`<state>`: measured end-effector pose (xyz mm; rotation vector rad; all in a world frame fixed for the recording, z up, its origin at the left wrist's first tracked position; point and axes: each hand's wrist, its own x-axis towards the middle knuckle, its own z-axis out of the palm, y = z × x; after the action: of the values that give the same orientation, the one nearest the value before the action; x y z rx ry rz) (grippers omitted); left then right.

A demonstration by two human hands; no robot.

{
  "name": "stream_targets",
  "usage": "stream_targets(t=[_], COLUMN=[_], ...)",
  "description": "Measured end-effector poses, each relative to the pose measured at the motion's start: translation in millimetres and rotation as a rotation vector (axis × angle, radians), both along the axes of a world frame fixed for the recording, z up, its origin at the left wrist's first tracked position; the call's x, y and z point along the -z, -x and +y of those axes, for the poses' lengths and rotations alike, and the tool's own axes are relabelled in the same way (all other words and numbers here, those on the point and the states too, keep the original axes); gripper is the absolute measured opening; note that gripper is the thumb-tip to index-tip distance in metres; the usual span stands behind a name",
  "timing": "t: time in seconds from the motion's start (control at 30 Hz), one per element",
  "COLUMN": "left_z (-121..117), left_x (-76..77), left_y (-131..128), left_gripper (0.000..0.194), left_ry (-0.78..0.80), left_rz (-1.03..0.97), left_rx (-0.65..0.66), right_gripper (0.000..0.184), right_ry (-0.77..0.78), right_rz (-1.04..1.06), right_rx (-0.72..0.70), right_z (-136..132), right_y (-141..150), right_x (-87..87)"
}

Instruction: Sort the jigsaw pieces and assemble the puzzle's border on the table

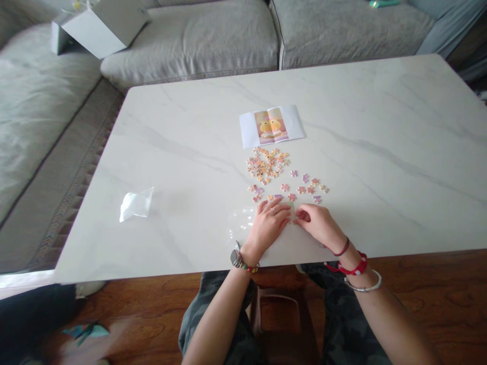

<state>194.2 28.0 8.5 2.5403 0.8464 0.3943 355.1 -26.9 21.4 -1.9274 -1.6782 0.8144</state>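
My left hand point(267, 223) lies with its fingers stretched out over a clear, shiny plastic sheet point(241, 223) near the table's front edge. Close beside it, my right hand point(319, 222) is closed in a pinch, thumb and fingertips together at the sheet's right part. Whatever is between those fingertips is too small to make out. A greenish bit point(291, 204) shows between the hands. Just beyond them are loose jigsaw puzzle pieces, among them a pink piece point(291, 196) and a purple piece point(317, 199). Farther back sits a pile of puzzle pieces point(266, 165) in orange and pink.
A creased paper point(249, 129) with a picture of two yellow figures lies behind the pile. To the left is a clear plastic bag point(137, 204) on the white marbled table point(190, 132). Grey sofas point(201, 40) stand beyond, with a white box point(106, 28) on one. Below is a brown stool point(281, 324).
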Motion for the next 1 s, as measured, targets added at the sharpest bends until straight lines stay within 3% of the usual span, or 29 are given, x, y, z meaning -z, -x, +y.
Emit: stream_targets(t=[0.83, 0.93, 1.0], left_z=[-2, -2, -2], left_x=[-2.5, -0.7, -0.1], left_y=[-4, -3, -3], left_gripper=[0.016, 0.017, 0.017], left_ry=[0.004, -0.001, -0.012], left_rz=[0.008, 0.000, -0.009], left_rx=[-0.046, -0.026, -0.013], right_gripper=[0.005, 0.006, 0.010], right_ry=[0.065, 0.009, -0.054], right_rz=[0.096, 0.166, 0.155], right_rx=[0.027, 0.086, 0.196], right_z=[4, 7, 8], right_y=[-1, -15, -31], right_x=[2.3, -1.8, -5.9])
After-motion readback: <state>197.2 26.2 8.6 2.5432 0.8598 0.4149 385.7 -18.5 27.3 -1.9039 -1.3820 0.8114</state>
